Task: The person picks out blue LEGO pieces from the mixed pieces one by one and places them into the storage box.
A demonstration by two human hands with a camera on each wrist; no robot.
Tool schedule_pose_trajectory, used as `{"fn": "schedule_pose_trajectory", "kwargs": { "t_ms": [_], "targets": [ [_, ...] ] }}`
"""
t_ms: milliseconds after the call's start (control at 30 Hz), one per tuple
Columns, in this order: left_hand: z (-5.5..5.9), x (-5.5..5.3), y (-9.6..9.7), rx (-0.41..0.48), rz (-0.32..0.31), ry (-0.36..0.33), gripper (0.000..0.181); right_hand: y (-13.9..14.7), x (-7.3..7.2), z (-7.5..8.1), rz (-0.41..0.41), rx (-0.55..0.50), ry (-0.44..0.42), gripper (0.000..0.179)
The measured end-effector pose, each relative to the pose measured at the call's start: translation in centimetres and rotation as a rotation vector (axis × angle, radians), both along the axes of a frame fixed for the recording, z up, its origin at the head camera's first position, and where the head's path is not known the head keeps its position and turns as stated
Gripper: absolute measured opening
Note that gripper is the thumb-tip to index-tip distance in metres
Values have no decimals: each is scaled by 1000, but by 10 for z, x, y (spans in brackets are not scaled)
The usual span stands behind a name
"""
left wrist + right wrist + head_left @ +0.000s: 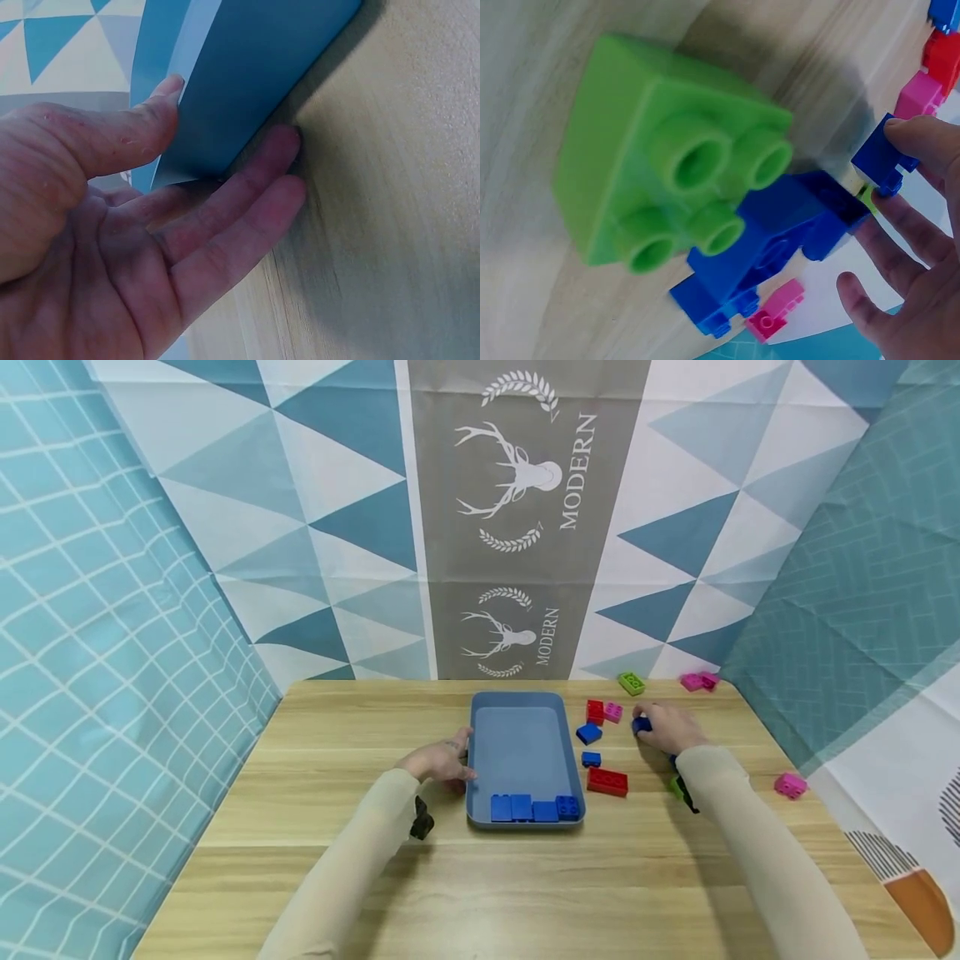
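A grey-blue tray [521, 743] lies on the wooden table with several blue bricks [521, 807] lined up along its near end. My left hand [442, 760] is at the tray's left side; its thumb touches the rim and its loosely extended fingers lie low along the outer wall. To the right of the tray, my right hand [673, 729] pinches a blue toy brick [875, 155] between thumb and forefinger. Close to that hand are a green brick [607, 161] and other blue bricks [761, 240], partly hidden by the forearm in the head view.
Between tray and right hand lie red bricks [607, 782], a small pink brick [613, 712] and loose blue bricks [589, 732]. At the back edge are a green brick [632, 683] and pink pieces [699, 681]. Another pink brick [791, 786] is at the right edge. Patterned cloth surrounds the table.
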State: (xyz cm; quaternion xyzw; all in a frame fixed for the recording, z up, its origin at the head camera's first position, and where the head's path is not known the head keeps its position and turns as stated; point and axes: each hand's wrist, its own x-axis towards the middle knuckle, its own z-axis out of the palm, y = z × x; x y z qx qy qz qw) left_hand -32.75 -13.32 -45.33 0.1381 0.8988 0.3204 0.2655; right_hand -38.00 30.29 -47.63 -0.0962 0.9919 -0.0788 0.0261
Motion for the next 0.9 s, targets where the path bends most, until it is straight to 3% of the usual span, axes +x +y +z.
{"fn": "schedule_pose_trajectory", "kwargs": {
  "t_ms": [233, 533, 733, 900],
  "targets": [
    [1, 1, -2, -27, -17, 43, 90, -21, 6, 10, 49, -20, 16, 40],
    [-2, 1, -3, 25, -11, 1, 92, -62, 15, 22, 206, -157, 79, 35],
    [-6, 6, -10, 48, 15, -19, 91, -102, 17, 26, 353, -283, 17, 31],
    [-3, 1, -3, 51, -3, -17, 91, -128, 26, 29, 458, -282, -35, 30]
  ]
}}
